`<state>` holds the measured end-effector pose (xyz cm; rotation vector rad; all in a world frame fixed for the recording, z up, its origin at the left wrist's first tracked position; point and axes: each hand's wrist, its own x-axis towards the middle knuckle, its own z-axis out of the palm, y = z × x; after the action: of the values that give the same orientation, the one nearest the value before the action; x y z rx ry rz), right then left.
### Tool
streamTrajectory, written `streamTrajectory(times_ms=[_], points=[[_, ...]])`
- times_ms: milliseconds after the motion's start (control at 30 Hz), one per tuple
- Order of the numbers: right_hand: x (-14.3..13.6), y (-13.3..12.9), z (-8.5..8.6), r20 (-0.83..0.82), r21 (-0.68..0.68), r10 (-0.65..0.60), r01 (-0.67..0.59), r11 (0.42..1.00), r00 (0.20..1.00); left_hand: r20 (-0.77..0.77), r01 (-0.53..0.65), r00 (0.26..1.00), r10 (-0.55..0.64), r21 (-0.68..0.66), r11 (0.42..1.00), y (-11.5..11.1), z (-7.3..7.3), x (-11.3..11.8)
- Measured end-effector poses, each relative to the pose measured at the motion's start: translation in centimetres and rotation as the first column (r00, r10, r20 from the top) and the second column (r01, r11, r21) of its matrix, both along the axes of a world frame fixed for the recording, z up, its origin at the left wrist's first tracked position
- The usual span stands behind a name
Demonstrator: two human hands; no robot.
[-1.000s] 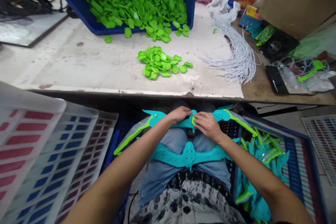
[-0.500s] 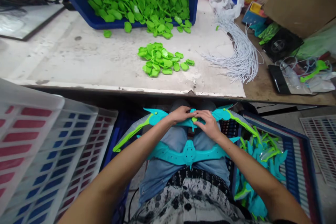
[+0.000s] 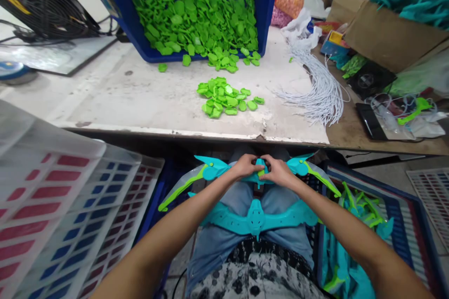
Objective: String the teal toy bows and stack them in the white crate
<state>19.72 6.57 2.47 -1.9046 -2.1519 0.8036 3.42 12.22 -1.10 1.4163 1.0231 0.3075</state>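
A turquoise toy bow with lime-green and grey curved ends lies across my knees, close to the table's front edge. At its middle is a small green plastic piece, partly covered by my fingers. My left hand grips the bow's centre from the left, its thumb at the green piece. From the other side my right hand closes round the same centre, fingers bent over the far edge. A second turquoise bow body, without the green ends, rests on my lap nearer my waist.
On the white table are a small pile of green pieces and a blue bin of more. White cords lie at right. White crates stand left; a crate of bow parts stands right.
The view has tilted up, showing more of the table. My fingers, earlier bunched together over the bow's centre, are now farther apart on either side, with the turquoise middle showing between them.
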Motion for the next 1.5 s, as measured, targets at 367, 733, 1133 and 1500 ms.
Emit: streamTrajectory(times_ms=[367,733,1133,1500], points=[[-2.7,15.7,7.2,0.209,0.505,0.117,-0.209,0.838,0.971,-0.139,-0.041,0.979,0.149,0.582,0.812,-6.3,3.5,-1.2],[-1.2,17.8,7.2,0.241,0.503,0.285,-0.371,0.781,0.928,-0.335,0.328,0.885,-0.324,-0.044,0.943,-11.6,1.9,-3.7],[0.8,-12.1,1.7,0.038,0.4,0.388,-0.37,0.839,0.921,0.093,0.264,0.964,-0.248,-0.405,0.875,-8.5,1.0,-1.6],[-1.3,-14.8,-1.8,-0.04,0.461,0.234,-0.189,0.867,0.972,0.157,0.276,0.961,-0.229,-0.442,0.853,-8.9,0.8,-2.1]])
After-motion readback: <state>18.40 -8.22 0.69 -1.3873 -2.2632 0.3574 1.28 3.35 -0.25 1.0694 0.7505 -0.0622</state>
